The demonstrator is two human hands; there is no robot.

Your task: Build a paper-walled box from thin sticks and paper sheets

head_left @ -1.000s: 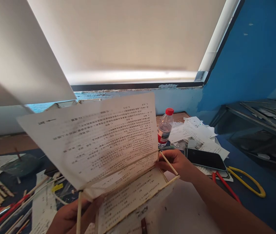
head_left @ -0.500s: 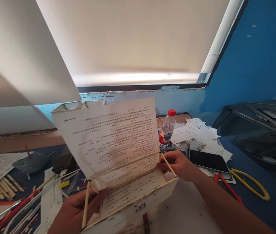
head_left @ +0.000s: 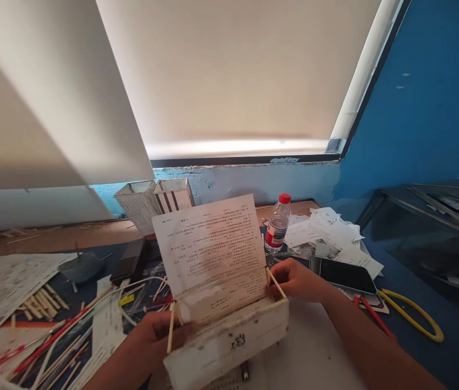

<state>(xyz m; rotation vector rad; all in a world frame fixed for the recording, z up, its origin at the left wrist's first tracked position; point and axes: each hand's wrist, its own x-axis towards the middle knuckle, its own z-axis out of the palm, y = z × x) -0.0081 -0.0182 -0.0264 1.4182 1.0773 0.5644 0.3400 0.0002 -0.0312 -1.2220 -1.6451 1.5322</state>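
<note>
I hold a small box-like frame point(head_left: 229, 338) built of thin wooden sticks and covered with printed paper. A printed paper sheet point(head_left: 209, 241) stands up from its back edge like a raised flap. My left hand point(head_left: 160, 338) grips the frame's left end, fingers wrapped round a stick post. My right hand point(head_left: 298, 279) grips the right end near a slanted stick. The frame sits low over a white sheet point(head_left: 314, 352) on the table.
A water bottle with a red cap point(head_left: 277, 223), loose papers point(head_left: 327, 227), a black phone point(head_left: 345, 275) and yellow-handled scissors point(head_left: 412, 319) lie to the right. Sticks and red rods point(head_left: 46, 338) litter the left. Two paper-covered boxes point(head_left: 156, 200) stand by the blue wall.
The frame with its paper flap has come down and away from the camera, looking smaller. The boxes behind it now show. Both hands kept their grips.
</note>
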